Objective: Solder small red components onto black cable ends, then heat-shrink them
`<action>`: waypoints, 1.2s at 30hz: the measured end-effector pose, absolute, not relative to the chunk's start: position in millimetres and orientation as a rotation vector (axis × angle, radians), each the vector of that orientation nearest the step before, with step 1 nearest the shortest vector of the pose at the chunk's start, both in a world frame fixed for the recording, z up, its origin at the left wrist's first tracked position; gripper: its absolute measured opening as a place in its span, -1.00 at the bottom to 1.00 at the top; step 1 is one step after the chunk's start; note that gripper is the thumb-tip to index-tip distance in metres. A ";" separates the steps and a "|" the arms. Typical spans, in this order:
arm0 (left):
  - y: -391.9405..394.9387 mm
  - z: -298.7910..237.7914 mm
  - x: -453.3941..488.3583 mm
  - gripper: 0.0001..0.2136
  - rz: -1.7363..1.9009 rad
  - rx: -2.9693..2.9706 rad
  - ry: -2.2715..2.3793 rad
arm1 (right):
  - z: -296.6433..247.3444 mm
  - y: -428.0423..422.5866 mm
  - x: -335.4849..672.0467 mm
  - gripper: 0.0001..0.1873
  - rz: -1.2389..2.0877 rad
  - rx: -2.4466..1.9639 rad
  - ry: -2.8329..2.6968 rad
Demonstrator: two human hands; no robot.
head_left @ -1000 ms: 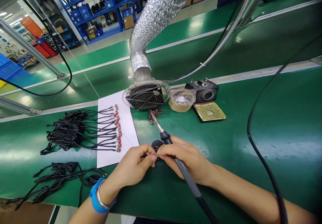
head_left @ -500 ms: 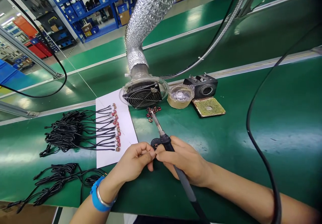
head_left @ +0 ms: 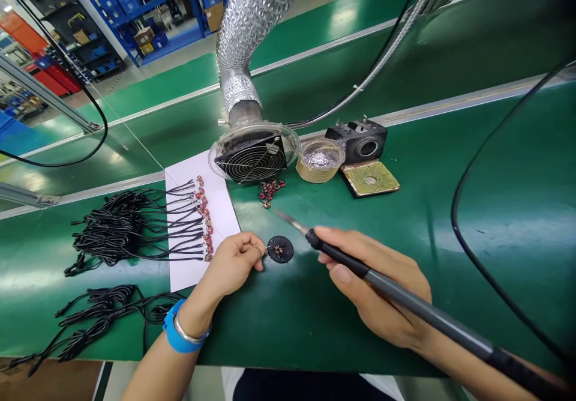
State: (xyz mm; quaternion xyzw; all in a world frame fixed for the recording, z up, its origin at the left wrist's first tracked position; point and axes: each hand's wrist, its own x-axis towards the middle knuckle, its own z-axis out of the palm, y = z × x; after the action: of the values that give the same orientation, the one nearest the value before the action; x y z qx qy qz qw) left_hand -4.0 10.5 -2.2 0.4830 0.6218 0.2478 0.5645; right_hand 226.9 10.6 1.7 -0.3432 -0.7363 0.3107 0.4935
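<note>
My right hand (head_left: pixel 382 287) is wrapped round a soldering iron (head_left: pixel 405 299), whose metal tip points up and left, apart from the parts. My left hand (head_left: pixel 238 263) pinches a thin solder wire (head_left: pixel 267 247) whose end reaches a round black disc (head_left: pixel 284 256). On that disc sits a small coil part (head_left: pixel 278 249) with copper-coloured ends; whether the wire touches it I cannot tell. Behind the disc lies a small pile of red and black coil parts (head_left: pixel 270 191). Left of my left hand, black cables (head_left: pixel 189 236) end at a row of reddish coil parts (head_left: pixel 207 221) on white paper (head_left: pixel 182 275).
A fume extractor fan (head_left: pixel 256 161) on a silver duct (head_left: pixel 252 35) stands behind the pile. To its right are a tape-ringed tub (head_left: pixel 317 176), a black iron stand (head_left: pixel 366 143) and a yellow sponge (head_left: pixel 378 179). More cables (head_left: pixel 99 317) lie front left; a black cord (head_left: pixel 468 245) hangs right.
My right hand has drawn the soldering iron away to the right and tilted it, uncovering the disc. My left hand has shifted slightly left and up in view, still pinching.
</note>
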 end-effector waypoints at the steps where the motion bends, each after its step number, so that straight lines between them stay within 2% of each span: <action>1: 11.5 -2.1 -3.9 -0.89 0.576 1.135 1.454 | 1.2 9.4 227.4 -0.64 0.764 -0.859 -1.770; 11: 14.7 -1.6 -1.8 -0.85 0.542 1.165 1.425 | -3.5 9.0 222.0 -0.88 0.749 -1.015 -1.695; 36: 14.7 -0.8 -1.3 -0.85 0.503 1.183 1.430 | -7.0 8.1 223.4 -0.87 0.748 -1.008 -1.721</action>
State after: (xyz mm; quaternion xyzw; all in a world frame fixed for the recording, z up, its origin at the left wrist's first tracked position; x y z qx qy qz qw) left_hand -1.3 14.7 -0.8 0.5044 0.6099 0.2143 0.5723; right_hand 223.4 8.1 -7.0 -0.4138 -0.7068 0.3074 0.4844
